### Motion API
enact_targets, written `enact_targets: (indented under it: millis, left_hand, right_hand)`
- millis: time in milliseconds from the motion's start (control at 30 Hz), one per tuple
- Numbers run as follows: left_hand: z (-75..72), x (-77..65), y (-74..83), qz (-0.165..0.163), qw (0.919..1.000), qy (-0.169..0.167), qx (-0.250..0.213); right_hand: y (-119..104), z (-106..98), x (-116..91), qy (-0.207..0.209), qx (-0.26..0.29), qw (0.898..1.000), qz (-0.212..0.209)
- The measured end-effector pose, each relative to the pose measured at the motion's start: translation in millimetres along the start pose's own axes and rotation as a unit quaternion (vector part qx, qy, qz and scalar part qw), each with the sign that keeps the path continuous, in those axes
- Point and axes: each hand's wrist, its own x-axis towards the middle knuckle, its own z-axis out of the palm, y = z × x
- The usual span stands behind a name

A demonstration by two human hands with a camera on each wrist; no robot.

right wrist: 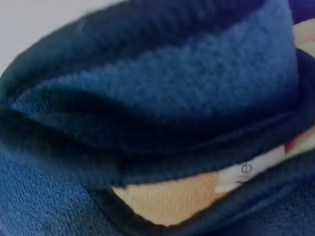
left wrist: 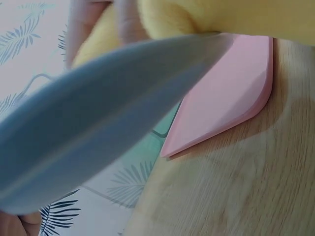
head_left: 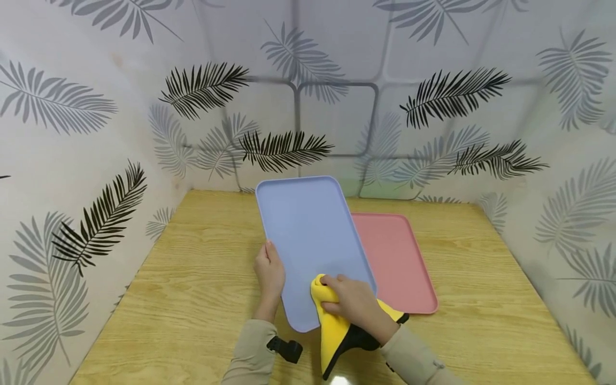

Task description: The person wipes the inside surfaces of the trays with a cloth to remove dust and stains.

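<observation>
A blue rectangular tray [head_left: 308, 230] is held up at a tilt above the table. My left hand [head_left: 270, 272] grips its left edge, thumb on the inner face. In my right hand [head_left: 353, 302] is a bunched yellow cloth [head_left: 332, 331] with dark edging, pressed against the lower part of the blue tray. Part of the cloth hangs below the hand. The left wrist view shows the blue tray [left wrist: 93, 113] edge-on, with the yellow cloth [left wrist: 197, 19] above it. Dark folds of the cloth [right wrist: 172, 93] and a white label fill most of the right wrist view.
A pink tray [head_left: 397, 262] lies flat on the wooden table [head_left: 192, 299], partly behind the blue tray on the right. Walls [head_left: 337, 117] with a leaf pattern stand at the back and both sides. A black strap mount [head_left: 286, 349] sits on the left wrist.
</observation>
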Motion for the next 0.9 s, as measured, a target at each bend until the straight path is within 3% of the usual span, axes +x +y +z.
enact_targets:
  millis: [467, 900]
  left_hand:
    - [-2.3, 3.7, -2.5, -0.001, 1.0, 0.001, 0.0]
    - [-2.3, 4.7, -4.9, 0.006, 1.0, -0.001, 0.004]
  right_hand:
    - [45, 1, -4, -0.001, -0.017, 0.997, 0.076]
    - [75, -3, -4, -0.043, -0.035, 0.989, 0.139]
